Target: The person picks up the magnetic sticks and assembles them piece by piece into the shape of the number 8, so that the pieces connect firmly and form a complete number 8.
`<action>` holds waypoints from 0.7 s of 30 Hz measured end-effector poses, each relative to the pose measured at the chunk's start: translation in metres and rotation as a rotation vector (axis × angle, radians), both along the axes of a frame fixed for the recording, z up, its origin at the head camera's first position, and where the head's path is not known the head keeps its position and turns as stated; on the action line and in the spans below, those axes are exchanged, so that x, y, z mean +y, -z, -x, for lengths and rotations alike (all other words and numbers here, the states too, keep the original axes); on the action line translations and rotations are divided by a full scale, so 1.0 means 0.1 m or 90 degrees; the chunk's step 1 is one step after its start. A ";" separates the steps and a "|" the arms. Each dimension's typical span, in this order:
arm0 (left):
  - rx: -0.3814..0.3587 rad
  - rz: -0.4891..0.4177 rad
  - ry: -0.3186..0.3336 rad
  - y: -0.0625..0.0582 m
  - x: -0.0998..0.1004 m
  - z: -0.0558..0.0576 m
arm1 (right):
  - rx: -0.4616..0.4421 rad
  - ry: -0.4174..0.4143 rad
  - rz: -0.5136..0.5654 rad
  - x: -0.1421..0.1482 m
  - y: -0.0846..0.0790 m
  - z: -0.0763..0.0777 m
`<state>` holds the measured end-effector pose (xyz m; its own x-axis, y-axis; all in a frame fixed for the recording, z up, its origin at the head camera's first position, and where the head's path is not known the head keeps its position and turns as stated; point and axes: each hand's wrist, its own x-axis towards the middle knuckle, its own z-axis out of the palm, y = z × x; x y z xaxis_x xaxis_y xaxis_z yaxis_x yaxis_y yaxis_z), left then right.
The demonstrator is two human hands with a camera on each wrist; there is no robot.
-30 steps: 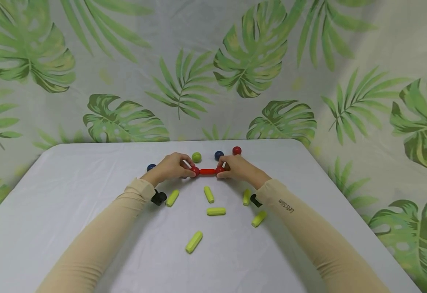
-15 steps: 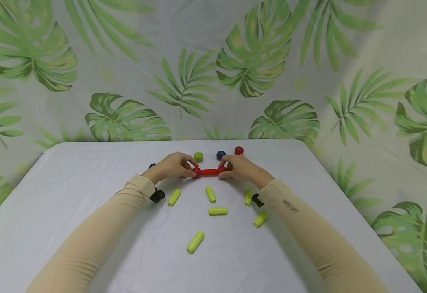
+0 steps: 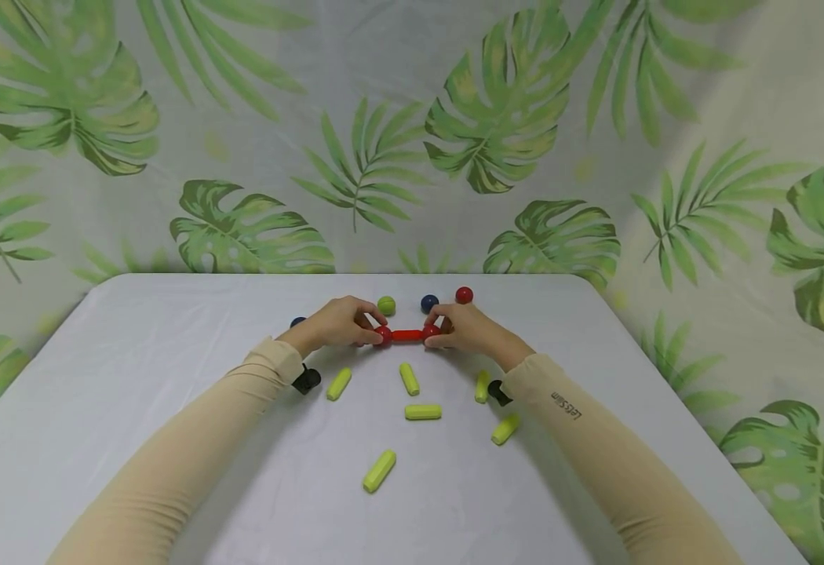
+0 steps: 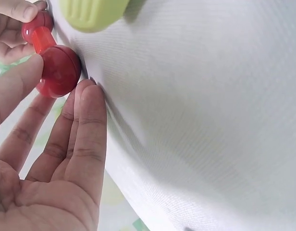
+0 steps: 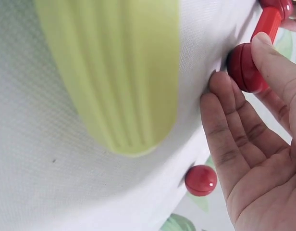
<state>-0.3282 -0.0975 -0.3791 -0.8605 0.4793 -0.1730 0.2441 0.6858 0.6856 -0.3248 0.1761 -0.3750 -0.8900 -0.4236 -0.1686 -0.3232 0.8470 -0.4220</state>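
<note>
A red rod [image 3: 406, 336] lies level between two red balls, one at each end, near the back of the white table. My left hand [image 3: 339, 322] pinches the left red ball [image 4: 60, 71] between thumb and fingers. On the other end, my right hand [image 3: 470, 326] pinches the right red ball [image 5: 244, 67], its thumb on the near side. Both wrist views show the rod meeting the balls, with the lower fingers stretched out close to the cloth.
Behind the hands sit a green ball [image 3: 386, 305], a dark blue ball [image 3: 429, 303] and a loose red ball [image 3: 464, 295]. Another blue ball [image 3: 299, 321] is partly hidden by the left hand. Several yellow-green rods lie nearer, such as one in front [image 3: 380, 472].
The head view has shifted slightly. Both hands keep their hold on the red balls, and nothing on the table has visibly moved.
</note>
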 end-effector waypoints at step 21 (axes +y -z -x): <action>0.011 -0.011 -0.005 0.02 -0.01 -0.01 | -0.013 0.004 -0.010 0.02 -0.02 0.01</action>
